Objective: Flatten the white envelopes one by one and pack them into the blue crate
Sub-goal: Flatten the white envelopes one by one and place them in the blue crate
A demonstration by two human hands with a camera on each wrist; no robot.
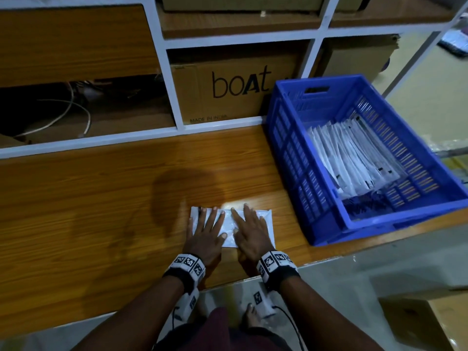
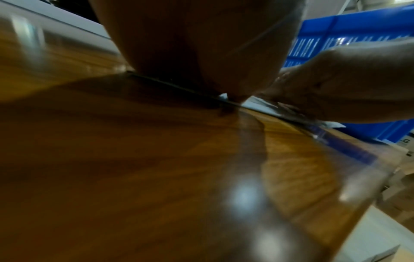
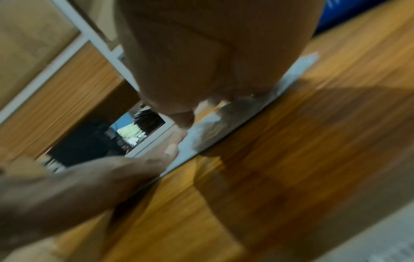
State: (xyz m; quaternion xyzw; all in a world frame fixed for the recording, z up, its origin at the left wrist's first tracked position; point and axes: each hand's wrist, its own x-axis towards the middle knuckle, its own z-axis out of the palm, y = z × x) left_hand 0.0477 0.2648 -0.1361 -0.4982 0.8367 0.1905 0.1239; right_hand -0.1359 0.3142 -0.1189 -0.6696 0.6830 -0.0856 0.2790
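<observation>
Both hands lie flat, fingers straight and spread: the left hand (image 1: 204, 233) and right hand (image 1: 249, 233) press side by side on one white envelope (image 1: 230, 228) near the worktop's (image 1: 101, 198) near edge. Right and farther off, the blue crate (image 1: 286, 153) holds more envelopes (image 1: 354, 158).

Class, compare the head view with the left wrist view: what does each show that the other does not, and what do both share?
Only the head view shows the envelopes packed in the crate, the cardboard box and both wristbands. Only the left wrist view shows the left hand from below, pressing down. Both show the right hand, the envelope being flattened, the wooden table and the crate.
</observation>
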